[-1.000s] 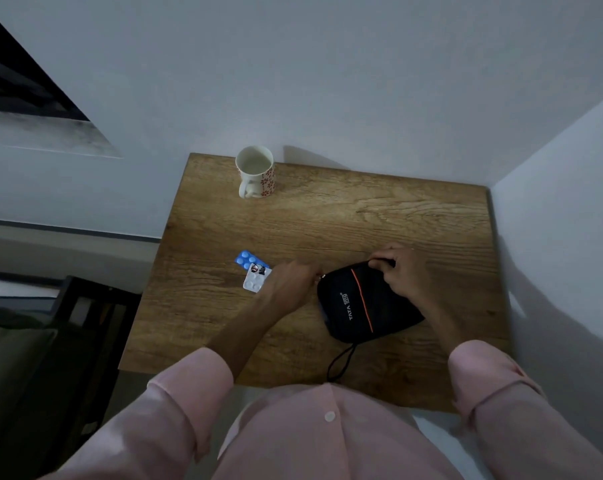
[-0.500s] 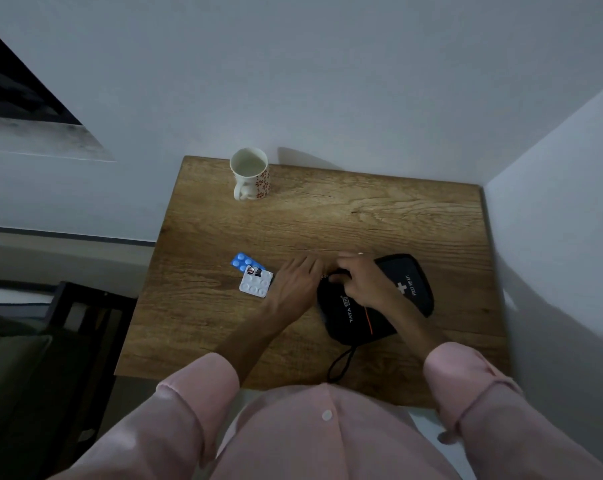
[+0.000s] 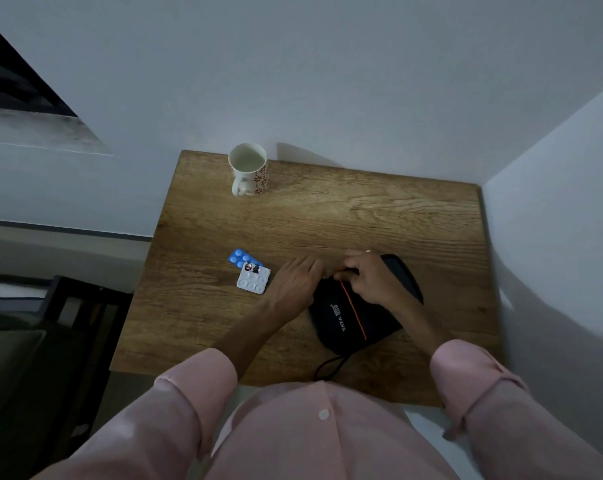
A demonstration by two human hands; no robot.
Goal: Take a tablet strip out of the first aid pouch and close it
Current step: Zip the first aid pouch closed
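Note:
A black first aid pouch (image 3: pixel 353 322) with an orange stripe and white lettering lies on the wooden table (image 3: pixel 328 220), its cord trailing toward me. My right hand (image 3: pixel 371 278) sits on the pouch's top edge, fingers curled as if pinching something small there. My left hand (image 3: pixel 298 282) holds the pouch's upper left corner. To the left of that hand, two tablet strips lie on the table: a white one (image 3: pixel 253 280) overlapping a blue one (image 3: pixel 239 258).
A white mug (image 3: pixel 249 169) with a red flower pattern stands at the table's far left corner. Walls close the table in at the back and right. A dark chair (image 3: pixel 68 323) stands to the left of the table.
My right hand has travelled from the pouch's right end leftward along its top edge to meet my left hand. The pouch's right part, hidden before, now shows behind the right hand.

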